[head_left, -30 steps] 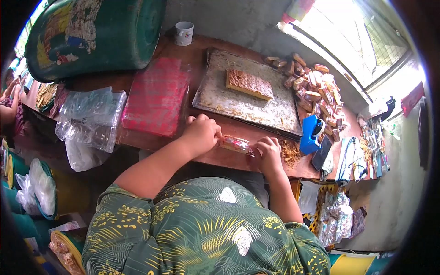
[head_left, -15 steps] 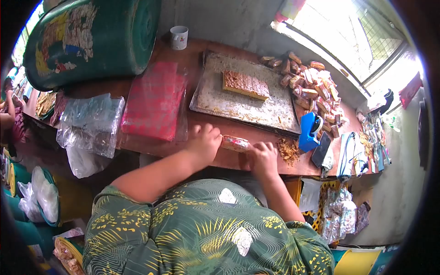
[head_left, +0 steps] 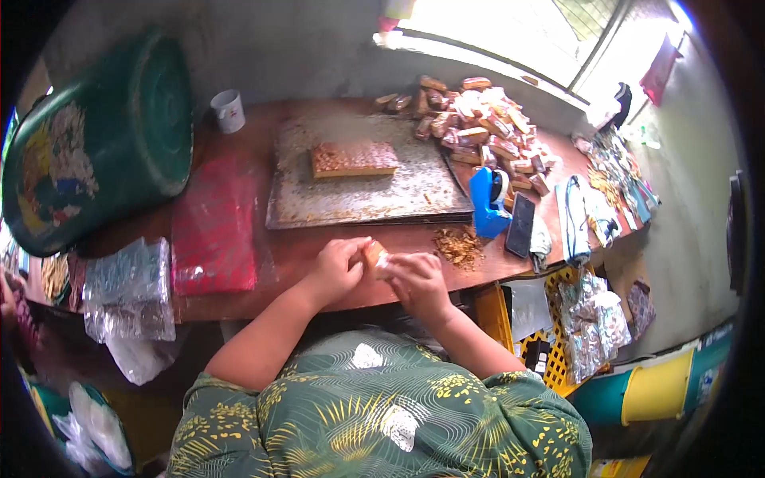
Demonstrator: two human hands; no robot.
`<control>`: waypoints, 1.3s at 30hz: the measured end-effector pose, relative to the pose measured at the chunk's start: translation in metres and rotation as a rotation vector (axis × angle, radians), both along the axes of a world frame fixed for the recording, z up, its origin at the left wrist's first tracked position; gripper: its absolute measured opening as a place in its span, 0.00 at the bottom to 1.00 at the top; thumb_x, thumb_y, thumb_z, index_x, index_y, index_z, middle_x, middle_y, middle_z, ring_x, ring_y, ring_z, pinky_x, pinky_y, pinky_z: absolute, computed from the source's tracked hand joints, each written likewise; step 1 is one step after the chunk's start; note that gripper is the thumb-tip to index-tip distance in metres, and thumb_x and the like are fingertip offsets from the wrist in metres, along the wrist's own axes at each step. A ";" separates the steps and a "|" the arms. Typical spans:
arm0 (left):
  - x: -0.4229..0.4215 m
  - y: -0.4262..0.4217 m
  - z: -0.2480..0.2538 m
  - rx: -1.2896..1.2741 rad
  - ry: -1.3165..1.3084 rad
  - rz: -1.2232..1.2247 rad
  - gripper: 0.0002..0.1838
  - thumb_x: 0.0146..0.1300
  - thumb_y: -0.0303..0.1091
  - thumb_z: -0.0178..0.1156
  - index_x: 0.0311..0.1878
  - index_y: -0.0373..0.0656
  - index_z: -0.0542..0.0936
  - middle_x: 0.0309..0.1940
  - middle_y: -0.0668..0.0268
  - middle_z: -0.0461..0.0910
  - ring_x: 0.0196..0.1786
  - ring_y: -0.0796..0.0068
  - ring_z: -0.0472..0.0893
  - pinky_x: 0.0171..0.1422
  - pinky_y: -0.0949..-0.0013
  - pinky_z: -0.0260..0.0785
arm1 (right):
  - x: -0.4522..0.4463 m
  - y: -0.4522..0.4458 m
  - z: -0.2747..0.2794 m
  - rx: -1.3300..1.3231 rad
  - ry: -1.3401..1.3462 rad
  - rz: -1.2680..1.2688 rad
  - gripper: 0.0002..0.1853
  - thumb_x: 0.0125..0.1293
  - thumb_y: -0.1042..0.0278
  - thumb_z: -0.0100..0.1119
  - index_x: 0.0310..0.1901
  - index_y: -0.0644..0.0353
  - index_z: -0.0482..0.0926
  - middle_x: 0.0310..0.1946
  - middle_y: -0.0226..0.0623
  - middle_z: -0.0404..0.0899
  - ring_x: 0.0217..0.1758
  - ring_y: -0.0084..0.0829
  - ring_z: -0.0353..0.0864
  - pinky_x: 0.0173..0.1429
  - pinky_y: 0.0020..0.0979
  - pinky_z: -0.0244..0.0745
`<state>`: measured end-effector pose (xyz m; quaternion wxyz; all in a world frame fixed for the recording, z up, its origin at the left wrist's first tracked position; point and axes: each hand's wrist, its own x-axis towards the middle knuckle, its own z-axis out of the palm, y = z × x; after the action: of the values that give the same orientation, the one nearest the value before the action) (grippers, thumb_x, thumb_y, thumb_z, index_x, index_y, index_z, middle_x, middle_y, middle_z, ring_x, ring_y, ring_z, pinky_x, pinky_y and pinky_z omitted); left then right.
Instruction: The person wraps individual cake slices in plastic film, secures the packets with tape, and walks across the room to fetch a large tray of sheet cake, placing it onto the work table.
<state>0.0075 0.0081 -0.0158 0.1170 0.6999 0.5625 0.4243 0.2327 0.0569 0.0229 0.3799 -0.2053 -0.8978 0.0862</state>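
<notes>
- Reaching up over the near edge of the bench (head_left: 299,251), both bare arms come out of green patterned sleeves and bend in, so the two hands nearly meet.
- The left hand (head_left: 339,267) is closed on a small cake piece (head_left: 374,256), with its thumb and fingers at the piece's left side. Its wrist is low and its knuckles are up.
- The right hand (head_left: 421,283) is at the piece's other side, with its fingers bent and close together. I can't tell if they pinch it or just touch it.
- Half a second ago the piece lay sideways between hands set wider apart. Now it is tipped, one end pointing at the far edge, and the hands are closer. To me, that means they are busy with one end of its wrap.
- Brown crumbs (head_left: 460,248) lie near the front edge, right of the hands. Just behind sit a blue tape holder (head_left: 484,209) and a dark phone (head_left: 520,225).
- Left of the hands, red plastic sheets (head_left: 213,231) lie near the front edge.
- Past the hands is a flat tray (head_left: 422,205), with a big cake block (head_left: 355,161) on it.
- By the far right edge is a heap of wrapped pieces (head_left: 494,127).
- A white mug (head_left: 229,111) stands at the far edge, left of the tray.
</notes>
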 end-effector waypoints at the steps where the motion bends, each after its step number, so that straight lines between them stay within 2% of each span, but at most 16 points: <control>1: -0.003 0.000 0.002 -0.072 -0.049 -0.099 0.31 0.64 0.45 0.69 0.66 0.38 0.78 0.59 0.53 0.82 0.63 0.50 0.79 0.71 0.54 0.69 | 0.003 -0.004 -0.001 0.007 -0.069 0.040 0.17 0.60 0.67 0.73 0.52 0.45 0.88 0.52 0.27 0.85 0.54 0.34 0.81 0.61 0.39 0.71; 5: 0.000 -0.020 0.030 -0.139 0.083 -0.185 0.45 0.59 0.65 0.68 0.73 0.45 0.73 0.69 0.60 0.74 0.73 0.54 0.68 0.78 0.50 0.53 | 0.011 -0.016 -0.004 -0.247 -0.133 0.137 0.17 0.64 0.64 0.70 0.55 0.50 0.86 0.52 0.30 0.87 0.57 0.39 0.82 0.64 0.41 0.71; 8: 0.005 -0.020 0.032 -0.179 0.184 -0.135 0.45 0.59 0.66 0.68 0.73 0.44 0.73 0.70 0.60 0.72 0.74 0.57 0.67 0.78 0.50 0.52 | 0.024 0.004 0.017 -0.305 -0.041 0.070 0.20 0.63 0.71 0.69 0.58 0.56 0.82 0.55 0.36 0.86 0.58 0.43 0.82 0.65 0.43 0.72; 10: 0.007 -0.021 0.033 -0.176 0.222 -0.129 0.44 0.60 0.65 0.67 0.72 0.45 0.74 0.69 0.61 0.73 0.74 0.58 0.67 0.78 0.51 0.52 | 0.052 0.054 0.016 -0.171 0.187 -0.118 0.23 0.58 0.81 0.71 0.55 0.59 0.79 0.52 0.40 0.83 0.56 0.38 0.82 0.60 0.40 0.76; 11: 0.008 -0.022 0.033 -0.177 0.227 -0.122 0.43 0.60 0.65 0.67 0.71 0.45 0.75 0.69 0.61 0.73 0.74 0.58 0.67 0.78 0.51 0.52 | 0.066 0.082 0.015 -0.306 0.460 -0.212 0.17 0.61 0.75 0.70 0.53 0.60 0.81 0.57 0.47 0.83 0.51 0.41 0.84 0.60 0.41 0.79; 12: 0.009 -0.022 0.033 -0.177 0.232 -0.112 0.43 0.60 0.65 0.67 0.71 0.45 0.75 0.68 0.62 0.73 0.74 0.59 0.67 0.78 0.51 0.52 | 0.091 0.101 0.029 -0.096 0.347 -0.481 0.24 0.65 0.75 0.67 0.62 0.59 0.76 0.56 0.46 0.82 0.46 0.38 0.83 0.55 0.40 0.80; 14: 0.012 -0.022 0.033 -0.128 0.261 -0.095 0.41 0.60 0.65 0.67 0.68 0.44 0.78 0.67 0.62 0.74 0.74 0.60 0.67 0.78 0.52 0.53 | 0.127 0.146 0.026 -0.218 0.397 -0.708 0.38 0.68 0.72 0.65 0.77 0.59 0.61 0.46 0.44 0.84 0.42 0.36 0.83 0.50 0.39 0.80; 18: 0.015 -0.020 0.023 -0.013 0.347 -0.072 0.40 0.60 0.65 0.67 0.65 0.42 0.80 0.68 0.61 0.76 0.75 0.60 0.68 0.78 0.51 0.53 | 0.163 0.234 -0.018 -0.785 0.262 -0.614 0.36 0.71 0.63 0.67 0.77 0.61 0.64 0.42 0.40 0.89 0.48 0.27 0.86 0.49 0.31 0.81; 19: 0.016 -0.020 0.022 0.017 0.366 -0.067 0.40 0.60 0.65 0.67 0.65 0.42 0.81 0.68 0.61 0.77 0.75 0.60 0.69 0.78 0.51 0.53 | 0.149 0.224 -0.012 -0.754 0.331 -0.640 0.31 0.69 0.63 0.68 0.71 0.59 0.71 0.36 0.37 0.88 0.45 0.32 0.87 0.48 0.35 0.80; 22: 0.016 -0.023 0.027 0.039 0.374 -0.056 0.40 0.58 0.64 0.70 0.64 0.41 0.81 0.66 0.59 0.81 0.72 0.58 0.74 0.76 0.51 0.59 | 0.118 0.185 0.014 -0.302 0.246 -0.819 0.22 0.66 0.64 0.70 0.60 0.56 0.76 0.32 0.36 0.85 0.41 0.39 0.86 0.48 0.43 0.79; 23: 0.015 -0.023 0.027 0.060 0.349 -0.059 0.39 0.58 0.63 0.70 0.63 0.41 0.82 0.64 0.60 0.81 0.71 0.58 0.75 0.76 0.52 0.60 | 0.109 0.166 0.022 -0.247 0.323 -0.770 0.16 0.64 0.66 0.71 0.49 0.55 0.75 0.29 0.36 0.82 0.40 0.45 0.83 0.48 0.48 0.76; 26: 0.016 -0.024 0.025 0.108 0.281 -0.070 0.35 0.59 0.61 0.70 0.58 0.42 0.83 0.60 0.60 0.83 0.66 0.59 0.79 0.74 0.54 0.62 | 0.117 0.136 0.014 -0.027 0.190 -0.797 0.13 0.64 0.68 0.70 0.45 0.53 0.75 0.30 0.34 0.81 0.41 0.45 0.81 0.47 0.49 0.72; 30: 0.015 -0.020 0.026 0.111 0.204 -0.093 0.32 0.58 0.60 0.72 0.54 0.42 0.82 0.57 0.56 0.84 0.64 0.55 0.81 0.72 0.51 0.65 | 0.144 0.132 -0.012 -0.040 0.071 -0.965 0.09 0.64 0.68 0.70 0.38 0.53 0.76 0.29 0.36 0.81 0.40 0.46 0.81 0.46 0.49 0.73; 34: 0.015 -0.022 0.019 0.130 0.182 -0.048 0.36 0.54 0.60 0.76 0.56 0.42 0.79 0.55 0.52 0.84 0.61 0.51 0.82 0.70 0.49 0.69 | 0.127 0.119 -0.016 -0.325 0.257 -0.718 0.09 0.65 0.71 0.71 0.39 0.57 0.77 0.28 0.35 0.82 0.34 0.33 0.83 0.41 0.36 0.77; 36: 0.015 -0.023 0.016 0.142 0.169 -0.029 0.37 0.53 0.60 0.76 0.57 0.43 0.78 0.55 0.52 0.84 0.61 0.50 0.82 0.71 0.48 0.69 | 0.087 0.091 -0.018 -0.671 0.421 -0.344 0.08 0.65 0.74 0.70 0.41 0.58 0.78 0.33 0.33 0.85 0.38 0.25 0.83 0.42 0.29 0.77; 39: 0.012 -0.023 0.010 0.142 0.158 -0.057 0.37 0.57 0.60 0.73 0.61 0.44 0.75 0.57 0.52 0.82 0.61 0.49 0.80 0.71 0.48 0.67 | 0.029 0.017 0.000 -1.036 0.278 0.108 0.15 0.65 0.77 0.71 0.51 0.61 0.77 0.39 0.34 0.86 0.40 0.21 0.84 0.48 0.26 0.79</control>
<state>0.0199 -0.0147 -0.0062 0.0342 0.7533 0.5185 0.4031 0.2618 0.0740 0.0230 0.3391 -0.3062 -0.6882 0.5636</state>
